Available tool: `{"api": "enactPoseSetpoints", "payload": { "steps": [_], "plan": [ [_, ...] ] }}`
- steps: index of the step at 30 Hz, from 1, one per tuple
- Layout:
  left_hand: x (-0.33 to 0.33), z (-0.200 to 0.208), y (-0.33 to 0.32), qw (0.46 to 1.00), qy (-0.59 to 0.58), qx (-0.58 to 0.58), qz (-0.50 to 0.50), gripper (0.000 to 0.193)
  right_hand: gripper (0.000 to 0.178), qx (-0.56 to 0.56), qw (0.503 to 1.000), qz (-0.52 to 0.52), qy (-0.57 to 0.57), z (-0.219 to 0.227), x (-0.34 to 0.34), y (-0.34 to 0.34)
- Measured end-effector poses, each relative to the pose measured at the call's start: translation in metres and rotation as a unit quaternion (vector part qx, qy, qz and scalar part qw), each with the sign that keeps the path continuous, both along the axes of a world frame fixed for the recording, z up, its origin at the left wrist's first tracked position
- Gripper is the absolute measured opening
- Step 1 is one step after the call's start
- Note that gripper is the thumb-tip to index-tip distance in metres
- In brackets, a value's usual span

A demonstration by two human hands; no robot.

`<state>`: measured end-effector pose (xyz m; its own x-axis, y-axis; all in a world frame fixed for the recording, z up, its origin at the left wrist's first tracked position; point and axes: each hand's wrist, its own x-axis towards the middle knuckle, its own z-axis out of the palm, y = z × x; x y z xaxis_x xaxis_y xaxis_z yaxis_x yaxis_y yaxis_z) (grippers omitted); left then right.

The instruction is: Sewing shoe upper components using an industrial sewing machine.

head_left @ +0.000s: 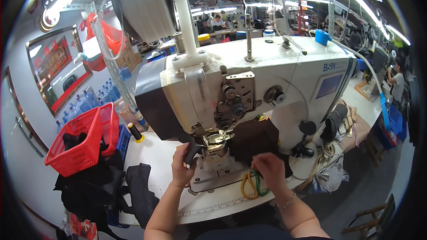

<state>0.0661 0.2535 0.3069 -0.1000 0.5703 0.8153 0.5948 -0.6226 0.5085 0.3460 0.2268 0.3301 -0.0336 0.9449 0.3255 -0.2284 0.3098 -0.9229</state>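
A large white industrial sewing machine (289, 60) fills the middle of the view. My left hand (181, 169) grips a small dark fabric piece (192, 152) between thumb and fingers, just left of the presser foot (218, 140). To the right of the needle area, my right hand (270, 169) hovers with its fingers curled together; whether anything is pinched in them is hidden. Beside it on the machine bed lie thread snips with orange and green handles (249, 186). Behind the fingers, a larger dark cloth (255, 140) rests under the machine arm.
Red plastic baskets (78, 144) stand at left above a heap of black fabric (91, 191). A dark cut piece (141, 191) lies on the white table (153, 151) near a thread cone (135, 133). Several shoe-like parts (336, 120) sit at right. Other people work in the background.
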Motion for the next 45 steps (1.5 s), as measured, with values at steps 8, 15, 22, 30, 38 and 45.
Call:
{"api": "enactPoseSetpoints", "payload": {
  "steps": [8,15,22,30,38,45],
  "plan": [
    [-0.021,0.019,-0.012,0.996,-0.035,-0.018,0.081,0.029,0.036,0.5,0.825,-0.231,-0.125,0.149,-0.04,0.015],
    [-0.057,0.037,-0.067,0.884,-0.444,-0.11,-0.097,0.033,0.041,0.535,0.738,-0.38,-0.158,0.153,-0.052,0.035],
    [-0.062,0.001,-0.102,0.713,-0.623,-0.152,-0.284,0.044,0.043,0.479,0.805,-0.349,-0.005,0.145,-0.073,0.036],
    [-0.035,0.003,-0.119,0.635,-0.68,-0.227,-0.288,0.059,0.045,0.475,0.827,-0.3,-0.019,0.136,-0.073,0.034],
    [0.02,0.01,-0.137,0.878,-0.426,-0.1,-0.194,0.037,0.091,0.05,0.949,0.3,-0.082,0.007,-0.133,-0.048],
    [-0.025,0.022,-0.14,0.748,-0.581,-0.212,-0.24,0.031,0.02,-0.122,0.884,0.441,-0.099,-0.003,-0.098,-0.016]
  ]
}}
